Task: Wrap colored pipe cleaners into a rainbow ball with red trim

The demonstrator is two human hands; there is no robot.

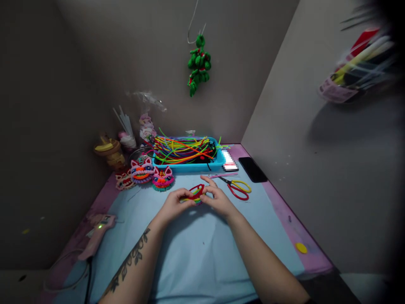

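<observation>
Above the middle of the blue cloth, a small bundle of bent pipe cleaners (196, 193), red on top with yellow, green and blue below, is held between both hands. My left hand (177, 203) pinches its left end between thumb and fingers. On the other side my right hand (217, 199) grips the right end with thumb and fingertips, one finger stretched away from it. The fingers partly cover the piece. Just beyond my right hand lie scissors (237, 187) with one yellow and one red handle, and a pink pipe cleaner (224, 175).
A blue tray (186, 168) of colourful pipe cleaners stands at the back. Left of it sit several lion-head figures (163, 179). A pink glue gun (98, 236), its light green, lies at left. A black phone (253, 169) and a yellow disc (301, 248) are at right.
</observation>
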